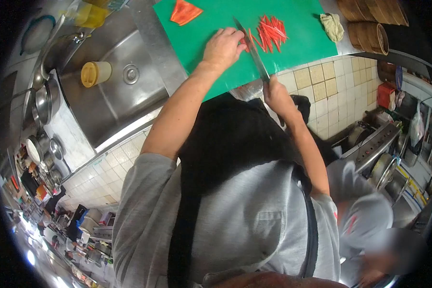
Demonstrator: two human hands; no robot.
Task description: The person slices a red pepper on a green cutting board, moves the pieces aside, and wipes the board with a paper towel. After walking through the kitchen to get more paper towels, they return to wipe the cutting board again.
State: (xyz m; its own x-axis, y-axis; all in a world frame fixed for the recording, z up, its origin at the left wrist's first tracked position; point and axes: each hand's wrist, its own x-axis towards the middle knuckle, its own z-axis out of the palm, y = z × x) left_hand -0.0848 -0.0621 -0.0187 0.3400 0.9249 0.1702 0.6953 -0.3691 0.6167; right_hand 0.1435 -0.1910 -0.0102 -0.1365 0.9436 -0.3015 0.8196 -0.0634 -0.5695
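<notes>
My right hand (279, 98) is wrapped round the handle of a long kitchen knife (258, 61), its blade pointing away across a green cutting board (204, 53). Left of the blade, my left hand (223, 48) presses down with curled fingers on a red pepper piece (243, 46), mostly hidden under the fingertips. To the right of the knife lies a pile of thin red pepper strips (272, 33). A larger flat red pepper piece (185, 12) rests near the board's far left corner.
A steel sink (115, 103) on the left holds a yellow-lidded tub (96, 73). A crumpled cloth (332, 27) and bamboo steamers (368, 37) are right of the board. Another person in a grey shirt (365, 216) is close by at lower right, near the stove (372, 149).
</notes>
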